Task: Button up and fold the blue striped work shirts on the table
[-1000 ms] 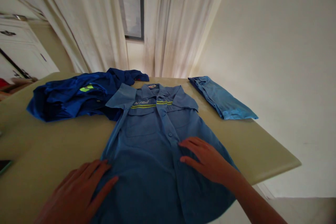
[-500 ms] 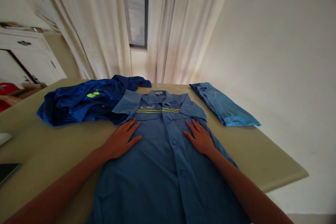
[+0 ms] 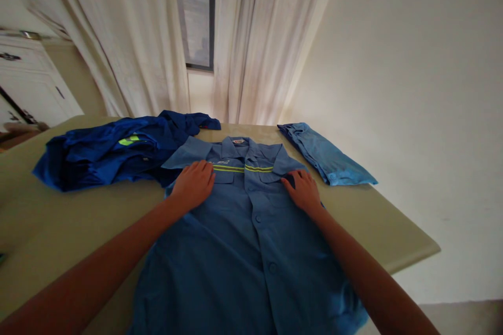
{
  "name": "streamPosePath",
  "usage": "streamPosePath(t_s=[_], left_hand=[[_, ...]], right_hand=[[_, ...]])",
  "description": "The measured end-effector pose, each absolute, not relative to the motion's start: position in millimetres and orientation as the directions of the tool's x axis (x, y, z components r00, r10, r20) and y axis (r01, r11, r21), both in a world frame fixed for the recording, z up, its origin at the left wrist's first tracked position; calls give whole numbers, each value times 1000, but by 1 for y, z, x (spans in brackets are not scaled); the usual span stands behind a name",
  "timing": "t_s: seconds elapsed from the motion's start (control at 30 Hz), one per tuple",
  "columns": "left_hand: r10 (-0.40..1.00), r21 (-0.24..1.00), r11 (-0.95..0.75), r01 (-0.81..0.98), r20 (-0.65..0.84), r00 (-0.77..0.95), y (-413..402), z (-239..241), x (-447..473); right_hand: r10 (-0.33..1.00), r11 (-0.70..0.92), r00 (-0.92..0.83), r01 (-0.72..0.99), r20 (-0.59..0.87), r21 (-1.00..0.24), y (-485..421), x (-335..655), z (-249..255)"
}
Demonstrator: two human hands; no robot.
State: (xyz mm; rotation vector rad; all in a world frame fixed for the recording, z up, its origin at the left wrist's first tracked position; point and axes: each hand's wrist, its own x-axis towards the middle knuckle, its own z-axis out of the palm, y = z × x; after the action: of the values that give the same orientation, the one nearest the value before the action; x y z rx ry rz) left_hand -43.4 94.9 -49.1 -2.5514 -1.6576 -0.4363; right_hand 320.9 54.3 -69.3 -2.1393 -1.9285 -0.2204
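A mid-blue button-up work shirt (image 3: 243, 251) with a yellow chest stripe lies face up on the beige table (image 3: 78, 220), collar away from me. My left hand (image 3: 194, 184) rests palm down on the shirt's left chest, fingertips at the stripe. My right hand (image 3: 302, 190) lies on the right chest by the shoulder, fingers slightly bent on the cloth. Neither hand holds anything.
A crumpled dark-blue garment (image 3: 110, 153) with a green patch lies at the back left, touching the shirt's sleeve. A folded light-blue garment (image 3: 326, 156) sits at the back right near the table edge. Cream curtains (image 3: 251, 36) and a white cabinet (image 3: 23, 84) stand behind.
Both hands slid up the shirt from its lower front to the chest, close under the collar. The camera view shifted slightly.
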Motion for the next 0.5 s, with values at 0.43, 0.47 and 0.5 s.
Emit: streamPosePath(t_s=[0.43, 0.47, 0.5], left_hand=[[998, 199, -46, 979, -33, 54, 189, -83, -30], [998, 175, -33, 984, -44, 42, 191, -80, -23], [999, 152, -27, 988, -34, 33, 192, -76, -15]], right_hand=[[919, -362, 376, 924, 119, -127, 115, 369, -94], [918, -353, 369, 928, 145, -123, 115, 369, -94], [916, -344, 361, 931, 176, -119, 116, 367, -95]])
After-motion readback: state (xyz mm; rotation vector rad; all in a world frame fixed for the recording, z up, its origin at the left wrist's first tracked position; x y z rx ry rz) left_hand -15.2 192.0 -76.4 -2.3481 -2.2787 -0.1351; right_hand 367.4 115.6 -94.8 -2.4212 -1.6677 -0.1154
